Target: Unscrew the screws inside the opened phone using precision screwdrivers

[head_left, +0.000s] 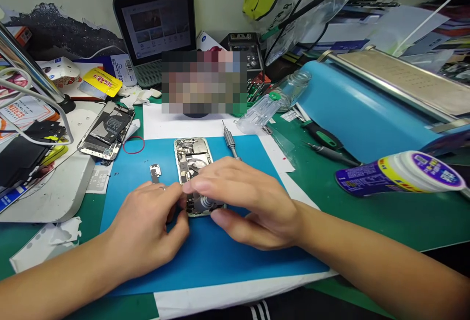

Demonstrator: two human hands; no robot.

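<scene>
The opened phone [193, 156] lies near the middle of the frame on a blue mat [172, 266], its inner parts facing up. My left hand [149, 224] is at its left edge, fingers curled close to the frame of the phone; I cannot tell whether they pinch anything. My right hand [253, 205] arches over its lower half, the thumb apart from the fingers, with a grey tool [202, 204] partly hidden beneath. Just left of the phone a small metal part [155, 171] lies on the mat, and above my right hand a grey screwdriver [229, 139] points up the frame. A red rubber band [134, 145] sits at the mat's upper left, beside a dark phone assembly [108, 130]. At the right of the green surface [389, 224], a purple and white bottle [398, 173] lies on its side.
</scene>
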